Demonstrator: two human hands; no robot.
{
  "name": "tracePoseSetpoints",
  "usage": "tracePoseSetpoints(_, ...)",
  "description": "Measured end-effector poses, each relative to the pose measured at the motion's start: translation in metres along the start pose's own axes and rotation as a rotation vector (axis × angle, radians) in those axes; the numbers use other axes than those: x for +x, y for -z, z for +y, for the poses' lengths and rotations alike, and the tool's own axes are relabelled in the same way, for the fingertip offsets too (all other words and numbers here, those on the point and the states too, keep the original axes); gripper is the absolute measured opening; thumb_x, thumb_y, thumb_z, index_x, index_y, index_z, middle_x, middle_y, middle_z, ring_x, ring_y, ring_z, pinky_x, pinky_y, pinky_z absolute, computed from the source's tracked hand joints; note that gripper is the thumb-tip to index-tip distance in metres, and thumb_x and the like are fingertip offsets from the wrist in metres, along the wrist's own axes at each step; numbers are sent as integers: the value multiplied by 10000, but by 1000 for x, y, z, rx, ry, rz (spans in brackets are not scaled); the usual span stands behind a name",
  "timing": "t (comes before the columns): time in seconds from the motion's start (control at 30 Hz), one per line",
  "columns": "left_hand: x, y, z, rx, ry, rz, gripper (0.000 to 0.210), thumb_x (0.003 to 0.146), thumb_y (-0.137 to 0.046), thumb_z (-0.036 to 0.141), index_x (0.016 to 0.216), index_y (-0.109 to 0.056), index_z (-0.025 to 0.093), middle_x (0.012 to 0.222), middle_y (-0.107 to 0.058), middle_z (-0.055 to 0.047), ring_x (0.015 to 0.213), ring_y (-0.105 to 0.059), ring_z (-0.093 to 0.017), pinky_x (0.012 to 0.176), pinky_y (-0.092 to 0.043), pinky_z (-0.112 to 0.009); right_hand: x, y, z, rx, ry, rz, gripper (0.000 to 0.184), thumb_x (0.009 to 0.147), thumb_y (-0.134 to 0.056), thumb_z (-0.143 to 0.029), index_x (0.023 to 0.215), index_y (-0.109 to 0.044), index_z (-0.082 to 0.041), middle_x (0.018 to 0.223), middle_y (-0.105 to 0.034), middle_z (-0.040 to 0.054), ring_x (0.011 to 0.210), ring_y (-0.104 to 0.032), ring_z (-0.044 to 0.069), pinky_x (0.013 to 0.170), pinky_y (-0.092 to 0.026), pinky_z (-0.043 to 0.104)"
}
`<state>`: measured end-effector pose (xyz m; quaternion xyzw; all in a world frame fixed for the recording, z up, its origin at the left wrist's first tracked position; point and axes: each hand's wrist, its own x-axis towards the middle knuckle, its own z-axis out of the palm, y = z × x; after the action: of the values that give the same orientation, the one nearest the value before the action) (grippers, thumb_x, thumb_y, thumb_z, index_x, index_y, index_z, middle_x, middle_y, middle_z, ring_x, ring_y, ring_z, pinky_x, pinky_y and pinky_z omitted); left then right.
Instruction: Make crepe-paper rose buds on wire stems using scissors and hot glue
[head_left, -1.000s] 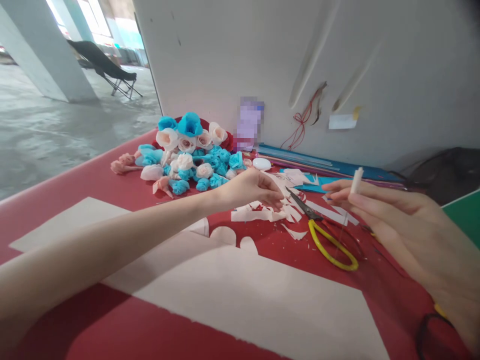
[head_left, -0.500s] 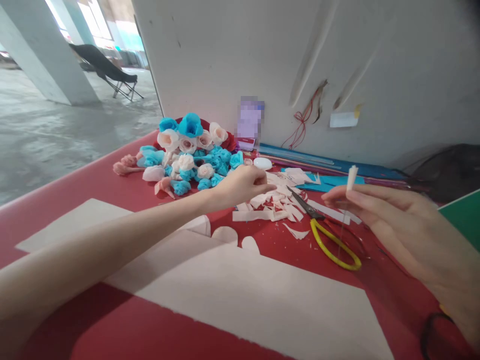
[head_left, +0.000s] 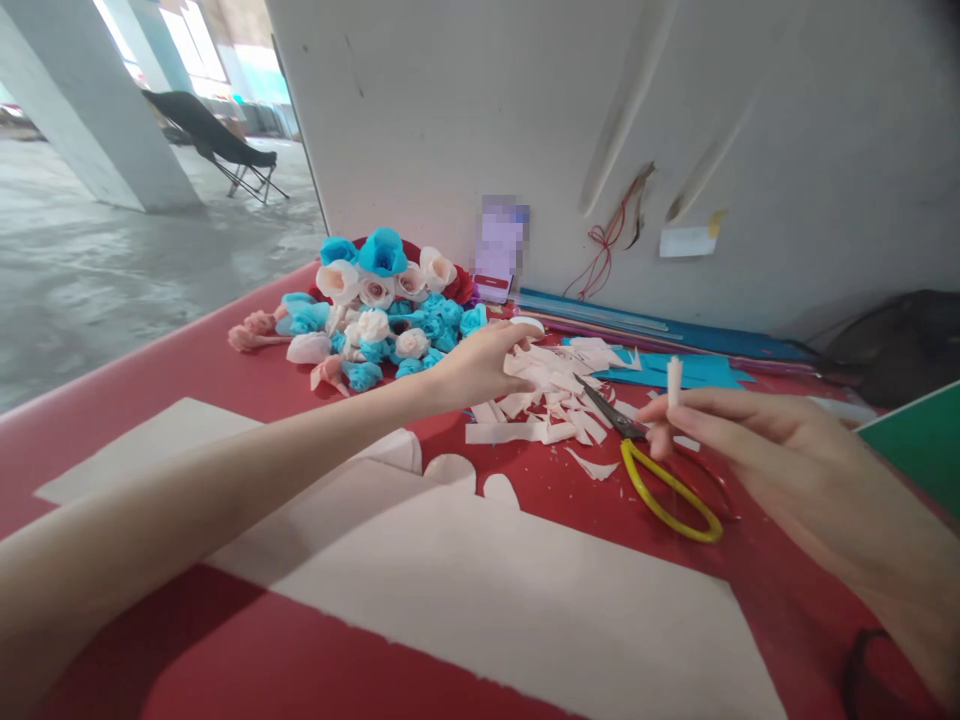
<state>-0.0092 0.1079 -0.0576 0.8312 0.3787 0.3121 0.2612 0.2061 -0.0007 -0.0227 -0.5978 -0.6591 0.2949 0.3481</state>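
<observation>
My left hand (head_left: 487, 364) reaches over the far side of the table, thumb and fingers apart, close to a white oval object (head_left: 528, 326) beside the paper scraps (head_left: 551, 385). Between the thumb and fingers of my right hand (head_left: 780, 445) is a small roll of cream paper (head_left: 674, 376), held upright. A faint thin stem seems to run down below it. Scissors with yellow handles (head_left: 628, 470) lie just under and left of that hand, blades pointing at the scraps. Large cream paper sheets (head_left: 480, 570) and a few rounded petal pieces (head_left: 451, 471) lie nearer me.
Blue, cream and pink paper flowers (head_left: 382, 320) are heaped at the back left. A phone (head_left: 498, 245) leans on the white wall panel. Blue paper (head_left: 675, 370) and long thin sticks lie along the back. A green board edge (head_left: 919, 445) shows at right.
My left hand has opened its fingers beside the white oval object. My right hand has moved a little left and down with the paper roll.
</observation>
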Motion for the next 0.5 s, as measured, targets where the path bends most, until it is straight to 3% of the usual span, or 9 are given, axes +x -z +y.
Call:
tracePoseSetpoints(0.07, 2, 0, 0, -46, 12, -12, 233, 687, -607, 319, 832, -616, 138, 835, -629, -49, 782, -555, -166, 685, -406, -257, -1, -1, 0, -6, 7, -3, 309, 738, -571, -505, 629, -637, -223, 722, -633, -15, 634, -569, 133, 570, -425, 190)
tracePoseSetpoints(0.17, 1, -1, 6, -145, 44, -42, 281, 844, -375, 277, 914, -588, 107, 737, -648, -64, 598, -582, -124, 572, -448, -247, -3, -2, -3, -5, 42, -14, 280, 739, -578, -495, 653, -634, -234, 694, -628, -34, 641, -570, 113, 580, -423, 150)
tracePoseSetpoints(0.27, -5, 0, 23, -291, 7, -75, 433, 826, -369, 112, 1246, -331, 208, 1136, -564, -74, 650, -609, -74, 532, -482, -191, -7, -1, -7, -75, 96, -60, 244, 767, -555, -476, 690, -639, -260, 641, -617, -50, 581, -565, 104, 514, -420, 138)
tracePoseSetpoints(0.33, -12, 1, 39, -462, -92, -197, 369, 770, -494, 98, 1132, -477, 168, 1192, -520, -69, 814, -598, -100, 597, -504, -173, -10, -1, -9, -140, 144, -54, 201, 779, -544, -465, 763, -655, -299, 676, -634, -60, 600, -583, 116, 511, -435, 147)
tracePoseSetpoints(0.4, -19, 2, 54, -484, -147, -270, 313, 751, -571, 155, 1062, -554, 130, 1037, -603, -53, 823, -588, -103, 716, -506, -189, -12, 0, -9, -197, 184, -63, 181, 788, -534, -460, 795, -659, -330, 705, -643, -71, 624, -596, 126, 532, -457, 162)
tracePoseSetpoints(0.5, -29, 2, 70, -510, -205, -283, 207, 744, -599, 201, 925, -632, 105, 969, -633, -41, 807, -587, -94, 698, -501, -149, -13, 0, -9, -239, 260, -90, 183, 802, -512, -458, 804, -663, -353, 722, -645, -77, 639, -606, 141, 518, -477, 181)
